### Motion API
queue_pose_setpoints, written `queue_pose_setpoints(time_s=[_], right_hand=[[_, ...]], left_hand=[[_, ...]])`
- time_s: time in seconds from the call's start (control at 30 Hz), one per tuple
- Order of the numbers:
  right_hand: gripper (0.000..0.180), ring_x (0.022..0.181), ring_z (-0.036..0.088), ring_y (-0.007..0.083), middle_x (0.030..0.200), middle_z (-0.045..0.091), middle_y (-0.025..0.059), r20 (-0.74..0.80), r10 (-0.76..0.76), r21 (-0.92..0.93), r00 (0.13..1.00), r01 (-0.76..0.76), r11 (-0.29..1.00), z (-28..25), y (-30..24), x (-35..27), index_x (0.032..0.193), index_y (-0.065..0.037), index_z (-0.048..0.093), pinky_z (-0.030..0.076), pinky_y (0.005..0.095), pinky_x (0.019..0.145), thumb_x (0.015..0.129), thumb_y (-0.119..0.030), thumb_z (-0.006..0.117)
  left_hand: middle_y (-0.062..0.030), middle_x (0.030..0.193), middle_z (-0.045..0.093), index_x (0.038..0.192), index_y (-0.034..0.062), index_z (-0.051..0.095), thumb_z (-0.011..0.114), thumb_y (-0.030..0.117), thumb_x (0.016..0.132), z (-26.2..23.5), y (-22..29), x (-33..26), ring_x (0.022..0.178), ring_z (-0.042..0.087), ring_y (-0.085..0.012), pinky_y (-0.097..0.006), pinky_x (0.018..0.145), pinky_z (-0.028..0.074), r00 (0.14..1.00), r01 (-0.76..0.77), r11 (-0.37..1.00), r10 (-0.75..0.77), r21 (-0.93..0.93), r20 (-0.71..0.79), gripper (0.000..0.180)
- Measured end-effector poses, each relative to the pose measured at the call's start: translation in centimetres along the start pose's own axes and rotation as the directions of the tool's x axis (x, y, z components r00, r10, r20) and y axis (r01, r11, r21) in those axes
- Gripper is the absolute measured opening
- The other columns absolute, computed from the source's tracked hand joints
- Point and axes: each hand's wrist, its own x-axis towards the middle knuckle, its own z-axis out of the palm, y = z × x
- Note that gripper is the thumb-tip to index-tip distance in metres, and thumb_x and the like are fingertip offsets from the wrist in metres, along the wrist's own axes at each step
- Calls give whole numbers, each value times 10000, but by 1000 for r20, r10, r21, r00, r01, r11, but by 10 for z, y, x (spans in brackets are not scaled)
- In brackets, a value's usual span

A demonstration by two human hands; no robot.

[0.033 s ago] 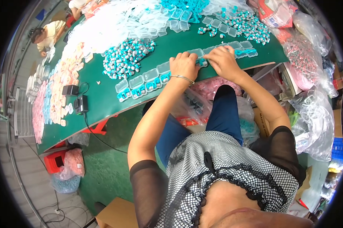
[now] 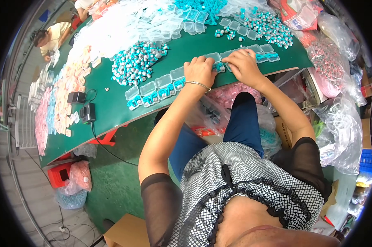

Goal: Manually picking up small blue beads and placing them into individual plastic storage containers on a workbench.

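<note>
A long row of small clear plastic cases (image 2: 164, 81) with raised lids runs along the near edge of the green table. Teal pieces (image 2: 166, 92) lie in their lower halves. My left hand (image 2: 200, 71) rests on a case in the middle of the row, fingers bent and thumb toward my right hand; its fingertips are partly hidden. Just to the right, my right hand (image 2: 244, 66) leans over the neighbouring cases, fingers curled and fingertips close together. What either hand pinches is too small or hidden to tell. Teal contents show between the hands.
Left of the row is a heap of teal-and-grey striped pieces (image 2: 134, 64), with another heap (image 2: 272, 31) at the far right. Clear cases (image 2: 153, 24) pile up behind. A black adapter (image 2: 87, 113) with its cable sits on the left. Plastic bags (image 2: 342, 131) crowd the right side.
My right hand's fingers have shifted very slightly over the cases and drawn a little closer together. My left hand stays in place.
</note>
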Motion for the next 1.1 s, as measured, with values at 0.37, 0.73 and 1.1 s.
queue_pose_setpoints(time_s=[0.37, 0.73, 1.1], right_hand=[[181, 933, 555, 200, 877, 592, 8, 30, 31, 20, 999, -32, 999, 2, -6, -13, 934, -131, 678, 295, 442, 941, 781, -57, 616], [162, 910, 561, 194, 852, 592, 1, 38, -122, -239, 992, 128, 963, -5, -16, -4, 899, -128, 676, 313, 516, 964, 747, -76, 653], [188, 939, 558, 199, 896, 592, 4, 31, -67, -114, 997, 71, 991, -2, -15, -7, 908, -124, 664, 302, 519, 970, 733, -57, 657]], left_hand=[[-59, 916, 633, 893, 121, 638, 742, 200, 674, -2, 1, 0, 927, 601, -252, -427, 730, 405, 1000, -3, 1000, 3, -18, 4, 255], [-53, 961, 639, 1011, 152, 653, 726, 243, 743, -8, 2, 2, 980, 590, -256, -420, 769, 401, 992, 48, 999, -48, 1, 117, 292], [1, 856, 635, 823, 181, 704, 696, 167, 716, -2, -8, -9, 866, 588, -214, -389, 720, 400, 986, -153, 985, 147, -80, -76, 108]])
